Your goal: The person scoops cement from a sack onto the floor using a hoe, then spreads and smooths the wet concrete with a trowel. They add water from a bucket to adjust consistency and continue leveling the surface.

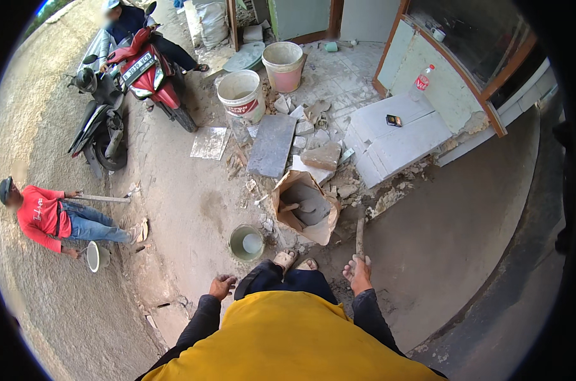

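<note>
- My right hand (pixel 358 272) is wrapped around the top of a wooden handle (pixel 359 236), which stands nearly upright; its lower end meets the grey ground beside the cement sack. What the handle ends in I cannot tell.
- My left hand (pixel 222 286) hangs free at my side, fingers loosely curled, holding nothing.
- The torn paper cement sack (pixel 305 209) lies open just ahead of my feet, grey powder inside, with a small trowel-like tool resting in it.
- A small green bucket (pixel 246 242) stands on the ground between my left hand and the sack, close to my sandalled foot.
- Broken tile and rubble (pixel 313 136) are heaped beyond the sack, with a grey slab (pixel 272 145) lying flat beside them.
- Two larger buckets stand further off: a white one (pixel 241 95) and a pink one (pixel 283 65).
- At far left a person in a red shirt (pixel 43 216) carries a long bar and a small bucket.
- Two motorbikes (pixel 126 89) are parked behind that person.
</note>
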